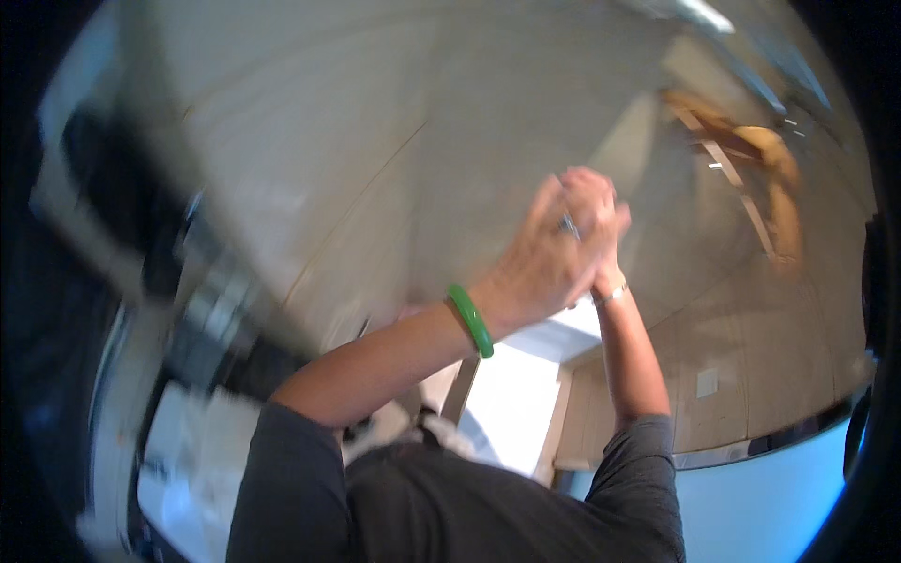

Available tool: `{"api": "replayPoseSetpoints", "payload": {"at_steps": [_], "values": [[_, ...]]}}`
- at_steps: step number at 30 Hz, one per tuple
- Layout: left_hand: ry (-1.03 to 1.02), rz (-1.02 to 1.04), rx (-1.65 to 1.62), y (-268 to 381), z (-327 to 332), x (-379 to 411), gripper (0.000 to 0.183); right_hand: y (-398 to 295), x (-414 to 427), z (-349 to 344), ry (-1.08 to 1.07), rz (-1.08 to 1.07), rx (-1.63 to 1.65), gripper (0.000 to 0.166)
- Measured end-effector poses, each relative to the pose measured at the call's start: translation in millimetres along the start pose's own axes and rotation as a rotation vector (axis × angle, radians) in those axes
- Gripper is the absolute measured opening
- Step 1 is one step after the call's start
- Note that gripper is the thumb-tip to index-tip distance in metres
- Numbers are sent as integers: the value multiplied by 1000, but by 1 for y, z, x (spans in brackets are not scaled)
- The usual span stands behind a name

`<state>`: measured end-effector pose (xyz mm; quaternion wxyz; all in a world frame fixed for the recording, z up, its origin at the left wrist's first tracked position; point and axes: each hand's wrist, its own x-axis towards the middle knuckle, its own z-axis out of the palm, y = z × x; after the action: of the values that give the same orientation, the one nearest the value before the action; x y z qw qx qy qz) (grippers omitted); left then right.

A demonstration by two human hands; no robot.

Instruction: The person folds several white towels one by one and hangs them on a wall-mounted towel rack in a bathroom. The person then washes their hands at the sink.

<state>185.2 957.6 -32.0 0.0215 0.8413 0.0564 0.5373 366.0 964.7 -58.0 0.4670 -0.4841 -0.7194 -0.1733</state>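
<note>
My left hand and my right hand are clasped together in front of me, slightly right of the middle of the view. The back of the left hand faces up and covers much of the right. Motion blurs the fingers, and whatever lies between the palms is hidden. A ring shows on the left hand. Around my left wrist sits a green bangle, and a thin silver-coloured bracelet circles the right wrist. Both hands are held up, apart from the surfaces around.
A grey surface with thin seams spreads beyond my hands. Blurred orange-brown furniture stands at upper right. Wood-toned panelling bears a white plate. A bright white surface lies below my hands. Blurred pale objects are at lower left.
</note>
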Motion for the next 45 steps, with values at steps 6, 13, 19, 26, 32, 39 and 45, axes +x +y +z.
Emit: {"api": "replayPoseSetpoints", "payload": {"at_steps": [6,13,19,26,32,39,45], "values": [[-675,-555,-257,123,-144,-288,36,-169,-264,78,-684,512,487,16],[-518,-1030,381,223,-316,-476,51,-314,-324,105,-1295,219,630,16],[-103,-1329,756,210,-363,-530,71,-368,-300,122,-1284,259,699,21],[-518,-1116,759,111,-392,-525,39,-388,-281,148,-1205,117,692,25],[-95,-899,617,69,-397,-442,27,-386,-257,165,-1085,361,694,55],[153,-529,654,100,-408,-325,26,-387,-245,178,-986,1079,1435,69],[-31,-161,409,171,-361,-245,41,-402,-173,125,-623,1122,2176,70]]}}
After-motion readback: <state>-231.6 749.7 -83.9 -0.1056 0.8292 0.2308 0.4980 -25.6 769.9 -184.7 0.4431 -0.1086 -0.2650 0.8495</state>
